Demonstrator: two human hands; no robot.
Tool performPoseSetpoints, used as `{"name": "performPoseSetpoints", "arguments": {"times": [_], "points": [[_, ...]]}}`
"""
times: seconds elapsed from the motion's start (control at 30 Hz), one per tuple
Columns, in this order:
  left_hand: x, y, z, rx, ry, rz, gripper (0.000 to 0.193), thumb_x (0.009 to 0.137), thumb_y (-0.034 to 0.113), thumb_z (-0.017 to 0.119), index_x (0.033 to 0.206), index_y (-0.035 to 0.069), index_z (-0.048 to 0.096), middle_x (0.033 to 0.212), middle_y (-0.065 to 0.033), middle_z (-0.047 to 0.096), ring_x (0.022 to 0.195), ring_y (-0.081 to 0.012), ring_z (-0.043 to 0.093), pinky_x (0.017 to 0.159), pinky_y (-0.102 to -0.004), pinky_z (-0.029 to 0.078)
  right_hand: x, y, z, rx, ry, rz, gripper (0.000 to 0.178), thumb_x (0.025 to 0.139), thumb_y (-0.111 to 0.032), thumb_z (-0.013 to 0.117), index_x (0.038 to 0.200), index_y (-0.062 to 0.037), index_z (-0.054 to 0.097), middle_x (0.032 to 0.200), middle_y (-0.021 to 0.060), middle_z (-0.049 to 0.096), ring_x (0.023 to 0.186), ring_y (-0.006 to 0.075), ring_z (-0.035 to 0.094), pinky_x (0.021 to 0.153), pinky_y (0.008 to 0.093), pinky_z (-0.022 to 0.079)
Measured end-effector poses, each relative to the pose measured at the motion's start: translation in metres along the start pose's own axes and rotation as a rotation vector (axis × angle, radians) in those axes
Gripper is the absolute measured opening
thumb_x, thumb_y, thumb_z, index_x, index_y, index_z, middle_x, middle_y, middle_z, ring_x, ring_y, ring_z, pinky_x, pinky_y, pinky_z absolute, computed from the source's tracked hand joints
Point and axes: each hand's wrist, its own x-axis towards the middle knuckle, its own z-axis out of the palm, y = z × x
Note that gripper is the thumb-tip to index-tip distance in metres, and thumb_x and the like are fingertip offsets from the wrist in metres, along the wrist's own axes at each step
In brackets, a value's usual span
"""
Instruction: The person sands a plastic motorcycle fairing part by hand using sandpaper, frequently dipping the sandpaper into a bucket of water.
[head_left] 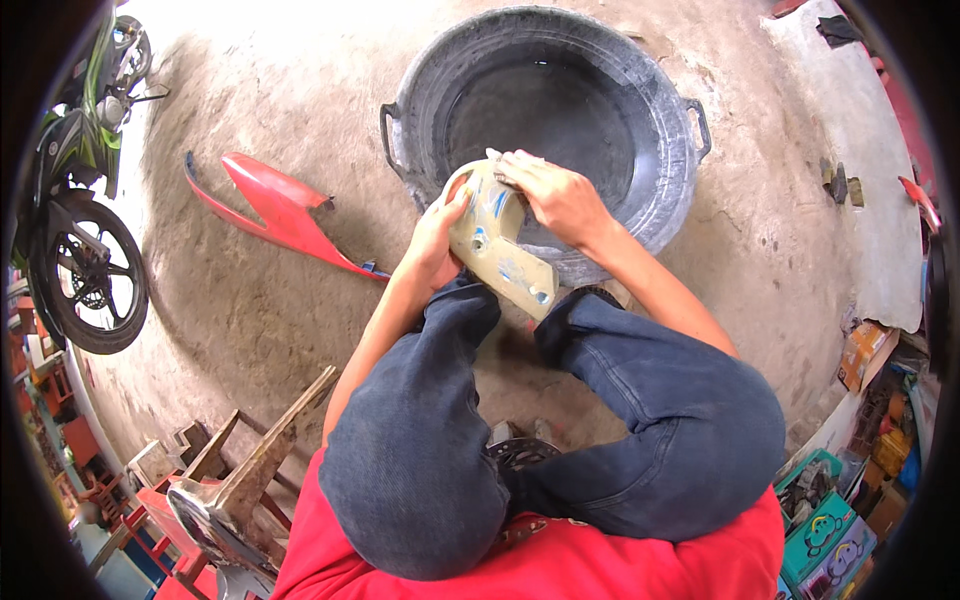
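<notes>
A beige plastic motorcycle body panel (505, 272), curved at the top with blue patches worn through its surface, is tilted over my knees in front of the tub. My left hand (437, 243) grips its left edge, with the thumb near an oval opening. At the panel's upper right, my right hand (556, 196) rests with fingers bent and pressed together against the surface. Something small and greyish shows under those fingertips, too covered to name. Just beyond both hands is a large round black tub (672, 150) with a little water in the bottom.
A red body panel (285, 215) lies on the concrete floor (255, 330) at left. A motorcycle (90, 260) stands at the far left. A worn wooden frame (265, 450) is at lower left; boxes (825, 545) and loose parts crowd the lower right.
</notes>
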Motion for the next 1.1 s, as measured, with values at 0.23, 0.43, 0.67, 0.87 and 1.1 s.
{"name": "performPoseSetpoints", "arguments": {"times": [0.23, 0.43, 0.67, 0.87, 1.1], "points": [[-0.002, 0.002, -0.001, 0.006, 0.033, -0.008, 0.054, 0.108, 0.036, 0.057, 0.153, 0.008, 0.047, 0.147, -0.0081, 0.059, 0.130, -0.0242, 0.060, 0.109, -0.0431, 0.050, 0.000, -0.017, -0.001, -0.039, -0.050, -0.162, 0.040, 0.089, -0.012, 0.065, 0.128, -0.0082, 0.073, 0.127, 0.0120, 0.074, 0.121, 0.0291, 0.070, 0.107, 0.0452, 0.052], [-0.004, -0.002, -0.015, -0.031, 0.021, -0.017, 0.056, 0.108, 0.037, 0.058, 0.154, 0.008, 0.046, 0.147, -0.0087, 0.058, 0.132, -0.0245, 0.059, 0.111, -0.0431, 0.049, -0.001, -0.045, -0.003, 0.011, -0.001, -0.236, 0.037, 0.088, -0.014, 0.065, 0.124, -0.0086, 0.073, 0.126, 0.0123, 0.074, 0.117, 0.0276, 0.072, 0.100, 0.0395, 0.057], [0.001, -0.002, -0.014, -0.006, 0.002, 0.016, 0.058, 0.107, 0.037, 0.059, 0.154, 0.007, 0.045, 0.148, -0.0100, 0.058, 0.133, -0.0240, 0.058, 0.111, -0.0424, 0.049, -0.003, -0.021, 0.008, -0.054, -0.036, -0.079, 0.037, 0.089, -0.015, 0.064, 0.124, -0.0073, 0.073, 0.128, 0.0122, 0.073, 0.118, 0.0283, 0.071, 0.101, 0.0415, 0.056], [0.001, -0.003, -0.003, -0.041, -0.017, -0.059, 0.057, 0.107, 0.037, 0.059, 0.154, 0.008, 0.046, 0.149, -0.0087, 0.058, 0.132, -0.0232, 0.059, 0.110, -0.0438, 0.049, 0.004, 0.002, -0.002, 0.020, 0.004, -0.012, 0.037, 0.088, -0.009, 0.067, 0.124, -0.0084, 0.073, 0.127, 0.0135, 0.073, 0.119, 0.0279, 0.070, 0.100, 0.0402, 0.057], [-0.003, 0.003, -0.016, -0.025, -0.002, -0.061, 0.058, 0.107, 0.041, 0.059, 0.154, 0.009, 0.046, 0.148, -0.0079, 0.058, 0.132, -0.0237, 0.059, 0.109, -0.0426, 0.050, 0.008, -0.033, -0.005, 0.073, -0.034, -0.186, 0.034, 0.090, -0.012, 0.063, 0.122, -0.0056, 0.073, 0.126, 0.0140, 0.074, 0.117, 0.0280, 0.071, 0.102, 0.0394, 0.056]]}}
